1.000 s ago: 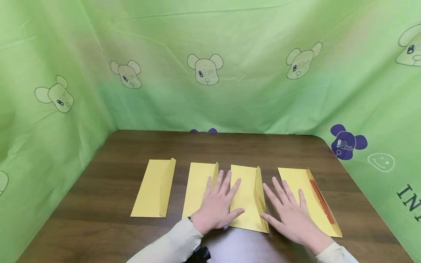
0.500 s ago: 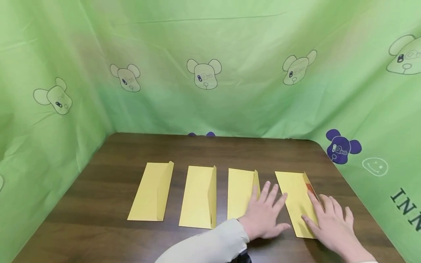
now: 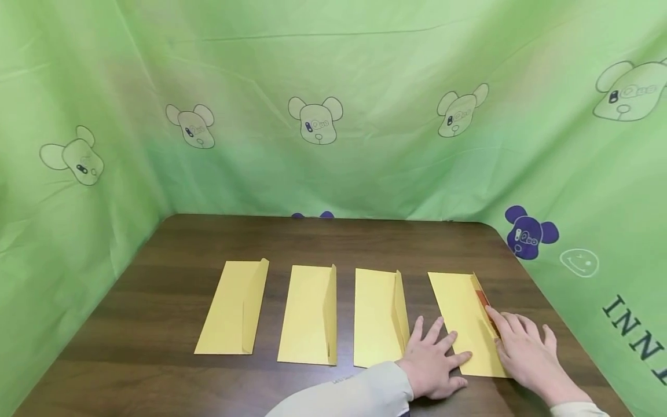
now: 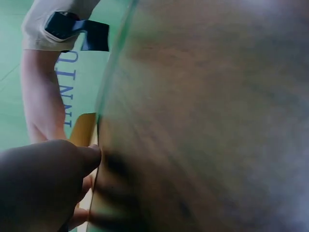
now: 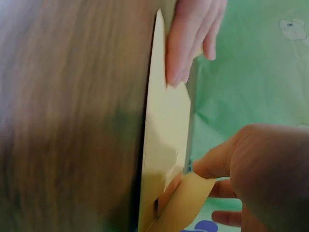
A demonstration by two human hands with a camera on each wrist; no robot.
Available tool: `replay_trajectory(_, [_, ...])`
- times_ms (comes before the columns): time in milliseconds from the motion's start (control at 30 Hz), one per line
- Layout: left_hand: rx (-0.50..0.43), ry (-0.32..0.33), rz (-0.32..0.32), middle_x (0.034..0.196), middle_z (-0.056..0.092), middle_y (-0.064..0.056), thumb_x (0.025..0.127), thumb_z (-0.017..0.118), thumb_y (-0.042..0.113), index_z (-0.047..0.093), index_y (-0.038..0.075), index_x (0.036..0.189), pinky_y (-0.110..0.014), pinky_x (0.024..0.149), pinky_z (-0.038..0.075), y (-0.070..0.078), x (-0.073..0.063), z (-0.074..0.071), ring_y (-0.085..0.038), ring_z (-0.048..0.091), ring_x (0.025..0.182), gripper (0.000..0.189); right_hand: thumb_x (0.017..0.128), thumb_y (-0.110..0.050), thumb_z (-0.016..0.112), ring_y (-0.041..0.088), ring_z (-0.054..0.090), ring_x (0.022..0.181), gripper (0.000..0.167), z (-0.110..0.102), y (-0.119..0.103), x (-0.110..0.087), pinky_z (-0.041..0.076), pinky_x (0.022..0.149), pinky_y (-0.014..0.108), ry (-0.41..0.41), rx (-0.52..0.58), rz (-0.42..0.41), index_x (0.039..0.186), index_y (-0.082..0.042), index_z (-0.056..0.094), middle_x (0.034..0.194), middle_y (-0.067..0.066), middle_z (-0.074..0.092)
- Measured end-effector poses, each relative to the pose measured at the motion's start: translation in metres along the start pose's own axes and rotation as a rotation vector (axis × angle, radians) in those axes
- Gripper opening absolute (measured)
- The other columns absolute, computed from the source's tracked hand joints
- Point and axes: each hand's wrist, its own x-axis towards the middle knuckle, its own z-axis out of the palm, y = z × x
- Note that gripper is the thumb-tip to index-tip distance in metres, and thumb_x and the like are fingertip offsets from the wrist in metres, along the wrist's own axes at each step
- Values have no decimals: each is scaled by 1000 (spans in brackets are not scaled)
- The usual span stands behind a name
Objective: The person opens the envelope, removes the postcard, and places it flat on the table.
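The rightmost yellow envelope (image 3: 458,313) lies flat on the table, with a red strip (image 3: 482,299) showing beside its raised right-hand flap. My right hand (image 3: 534,359) pinches that flap (image 5: 188,200); in the right wrist view the thumb is on one face and the fingers are behind it. On the envelope's left edge rest the spread fingers of my left hand (image 3: 431,362). The left wrist view shows the left hand (image 4: 43,179) from the side, its fingertips along the envelope's edge. The right hand covers the lower part of the flap.
Three more yellow envelopes lie in a row to the left: one at far left (image 3: 224,313), one in the middle (image 3: 302,315), and one (image 3: 375,318) close by my left hand. Their flaps stand slightly up. A green patterned cloth (image 3: 250,174) hangs around the brown table (image 3: 333,240).
Both hands have moved right. The left hand went from between the two middle envelopes to the rightmost one's left edge. The right hand went from above the rightmost envelope to its flap and pinched it.
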Motion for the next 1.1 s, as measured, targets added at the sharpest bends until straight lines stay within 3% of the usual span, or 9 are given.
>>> replay_trajectory(267, [-85,-37,-18,159,12,28,95,22,74,14,67,146,-46,119,0,-3,-2,-2,-18,-4,151,52,80,11,61,50,40,115,55,-1,12,5,23,90,75,47,-28,-40,133,0,49,121,25,57])
replay_trajectory(467, [-87,13,-24,160,16,25,97,25,72,17,64,147,-46,119,3,-6,-5,0,-16,1,151,52,77,6,69,55,37,113,54,-5,27,14,27,85,75,23,-57,-20,128,4,52,121,32,52])
replay_trajectory(667, [-70,31,-53,160,17,25,97,22,72,16,64,148,-46,119,3,-12,-4,-4,-16,4,151,52,82,0,72,55,38,100,43,-7,37,31,31,75,69,-62,-50,10,123,5,60,111,30,46])
replay_trajectory(833, [-55,30,-67,160,17,24,97,22,72,15,63,148,-46,119,1,-16,-5,-6,-17,4,151,52,83,-3,73,46,47,90,40,-6,41,46,39,65,57,-143,-63,-12,122,3,65,102,24,54])
replay_trajectory(1000, [-46,24,-73,160,17,24,97,22,72,16,63,148,-46,119,2,-21,-5,-7,-16,4,151,53,80,6,71,31,54,78,36,-5,43,60,48,65,46,-169,76,-76,116,10,67,90,16,54])
replay_trajectory(1100, [-50,21,-73,160,16,24,97,23,72,16,63,148,-47,119,2,-23,-4,-8,-15,4,151,53,81,8,69,22,50,75,37,-6,43,68,45,62,34,-215,231,-51,117,13,65,89,11,53])
